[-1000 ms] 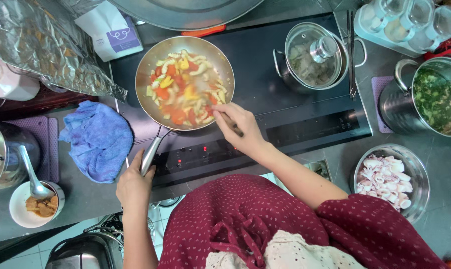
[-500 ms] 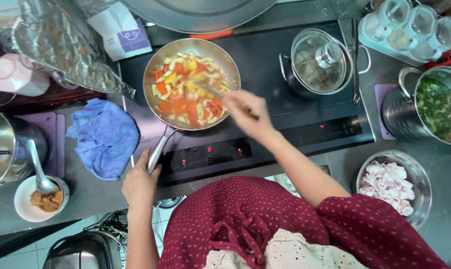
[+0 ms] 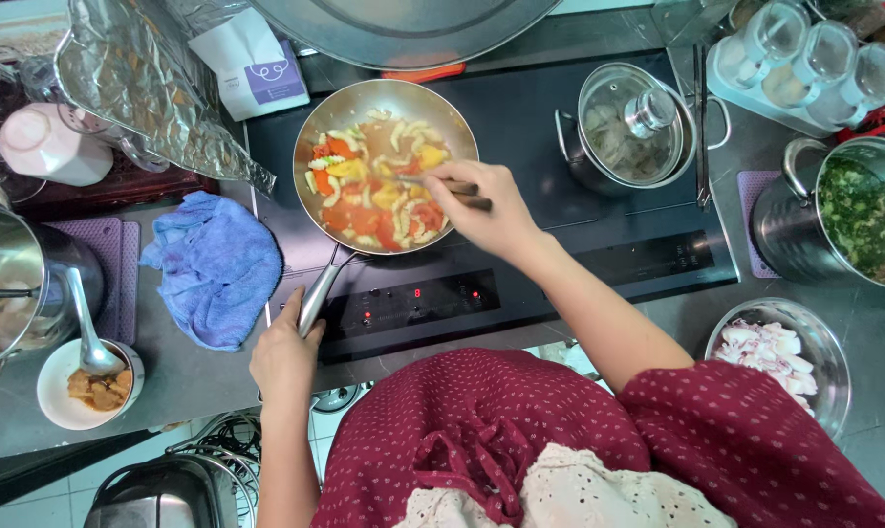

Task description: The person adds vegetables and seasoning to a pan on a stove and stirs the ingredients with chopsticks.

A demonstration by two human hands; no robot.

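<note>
Our left hand (image 3: 286,354) grips the handle of the round steel frying pan (image 3: 385,166) w/ chopped veg on the black cooktop (image 3: 560,235); right hand (image 3: 486,205) holds wooden chopsticks (image 3: 440,186) over the pan. Risk: hard stirring could flick veg over the rim.

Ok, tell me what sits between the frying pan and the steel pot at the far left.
In the head view, a crumpled blue cloth lies on the counter between the frying pan and the steel pot, beside a purple mat.
</note>
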